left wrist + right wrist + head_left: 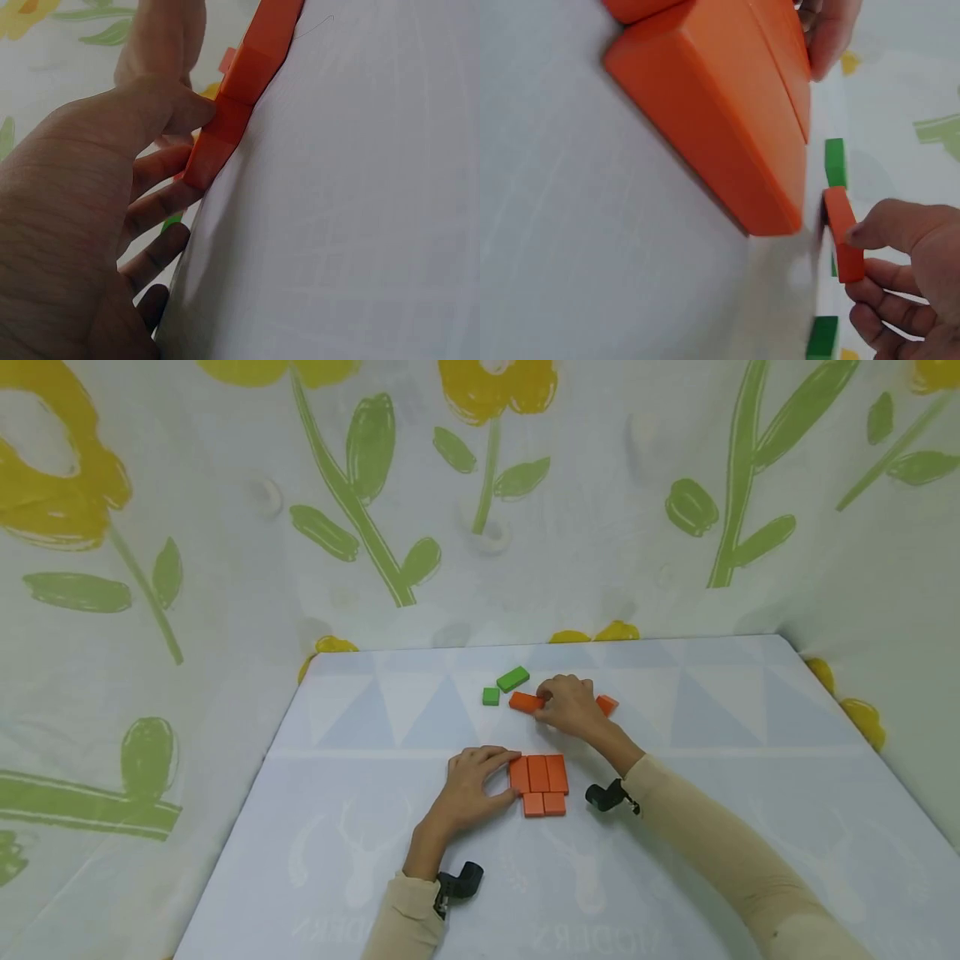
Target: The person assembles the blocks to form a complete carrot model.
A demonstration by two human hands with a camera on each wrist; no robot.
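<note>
On the table lies a flat cluster of orange blocks (537,774), three longer ones side by side and two shorter ones along their near edge. My left hand (468,789) holds the leftmost long block (519,774) of this cluster, thumb at its near end and index finger at its far end. Farther back, my right hand (572,703) pinches a separate orange block (843,232) between thumb and fingers; in the head view the fingers cover part of it. Another orange block (607,704) lies just right of that hand, partly hidden.
Two green blocks, a longer one (513,679) and a small one (491,697), lie left of the right hand near the table's back. A flower-patterned curtain (570,527) surrounds the pale patterned table (337,827). Each wrist wears a black camera (461,881).
</note>
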